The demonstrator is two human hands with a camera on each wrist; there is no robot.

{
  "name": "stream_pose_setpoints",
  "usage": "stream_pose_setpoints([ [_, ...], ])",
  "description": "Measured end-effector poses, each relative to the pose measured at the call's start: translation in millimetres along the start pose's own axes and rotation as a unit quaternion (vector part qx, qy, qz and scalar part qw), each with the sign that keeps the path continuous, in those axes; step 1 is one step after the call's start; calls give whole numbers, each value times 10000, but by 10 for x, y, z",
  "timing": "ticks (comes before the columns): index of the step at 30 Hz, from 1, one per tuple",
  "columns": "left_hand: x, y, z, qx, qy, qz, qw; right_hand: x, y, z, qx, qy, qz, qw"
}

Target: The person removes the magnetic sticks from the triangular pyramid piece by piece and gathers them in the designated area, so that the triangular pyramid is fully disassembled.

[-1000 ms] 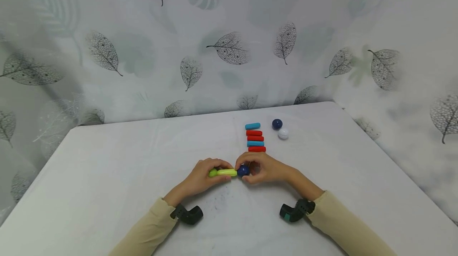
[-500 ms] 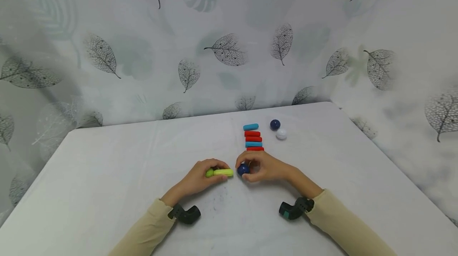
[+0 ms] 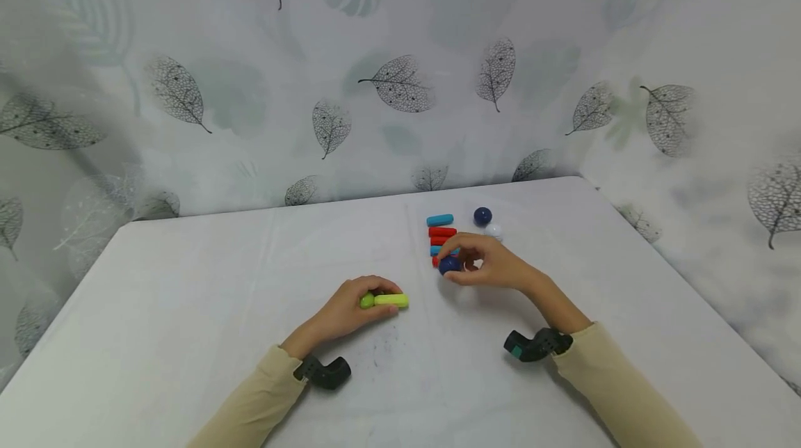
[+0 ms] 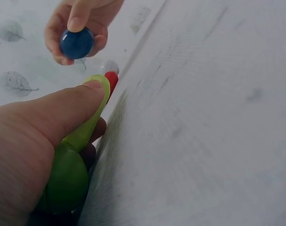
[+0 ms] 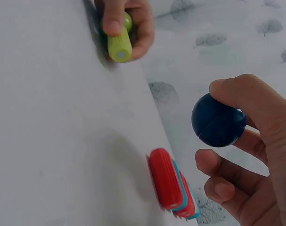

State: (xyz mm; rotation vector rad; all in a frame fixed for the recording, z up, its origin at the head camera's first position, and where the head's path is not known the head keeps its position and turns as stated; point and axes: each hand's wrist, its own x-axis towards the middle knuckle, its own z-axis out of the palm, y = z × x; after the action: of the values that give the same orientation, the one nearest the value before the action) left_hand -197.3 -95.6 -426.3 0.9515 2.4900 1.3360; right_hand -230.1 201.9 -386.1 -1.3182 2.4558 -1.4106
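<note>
My left hand (image 3: pixel 348 310) grips a yellow-green toy rod (image 3: pixel 392 300), with its thumb along it. A green ball (image 4: pixel 66 176) sits at the rod's near end, inside the same grasp. The rod's free end, showing a small grey disc in the right wrist view, points right. My right hand (image 3: pixel 497 266) pinches a dark blue ball (image 5: pixel 217 121) between thumb and fingers. In the head view this ball overlaps the nearest red rod (image 3: pixel 434 261) of a row; the right wrist view shows it apart from the rods.
Beyond the right hand, red rods (image 3: pixel 441 232) and blue rods (image 3: pixel 440 220) lie in a row on the white table (image 3: pixel 206 281). Another dark blue ball (image 3: pixel 482 216) and a white ball (image 3: pixel 494 231) lie right of them. A leaf-patterned cloth (image 3: pixel 263 121) hangs behind the table.
The right hand has pulled the dark blue ball away from the yellow-green rod's end, then carried it right and away toward the row of rods. The left hand has shifted slightly left.
</note>
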Motion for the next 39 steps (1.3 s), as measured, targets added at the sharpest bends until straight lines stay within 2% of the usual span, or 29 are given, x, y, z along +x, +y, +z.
stream_pose_setpoints([
  [5, 1, -11, 4, 16, 37, 6, 10000, -67, -149, -195, -178, 421, 259, 9986],
  [7, 1, -12, 6, 15, 53, 13, 10000, -110, -141, -255, -245, 602, 313, 9974],
  [9, 0, -12, 8, 6, 63, 22, 10000, -157, -82, -300, -297, 780, 339, 9959],
  [12, -3, -2, 2, -38, 63, 11, 10000, -231, 120, -350, -292, 1019, 437, 9934],
  [16, -3, 6, -2, -94, 62, -2, 9999, -325, 391, -396, -66, 1317, 606, 9894],
  [21, -4, -16, 1, -162, 33, -59, 9998, -420, 541, -432, 307, 1713, 708, 9822],
  [25, -13, -29, 0, -222, 83, -72, 9997, -480, 601, -442, 345, 1787, 770, 9803],
  [31, -21, -41, 13, -89, 562, 94, 9983, -523, 526, -438, 113, 1682, 818, 9823],
  [35, -14, -40, 19, 64, 1151, 3, 9933, -530, 450, -437, -47, 1727, 865, 9812],
  [39, -2, -34, 13, 93, 1712, -306, 9847, -539, 424, -431, -122, 1734, 892, 9807],
])
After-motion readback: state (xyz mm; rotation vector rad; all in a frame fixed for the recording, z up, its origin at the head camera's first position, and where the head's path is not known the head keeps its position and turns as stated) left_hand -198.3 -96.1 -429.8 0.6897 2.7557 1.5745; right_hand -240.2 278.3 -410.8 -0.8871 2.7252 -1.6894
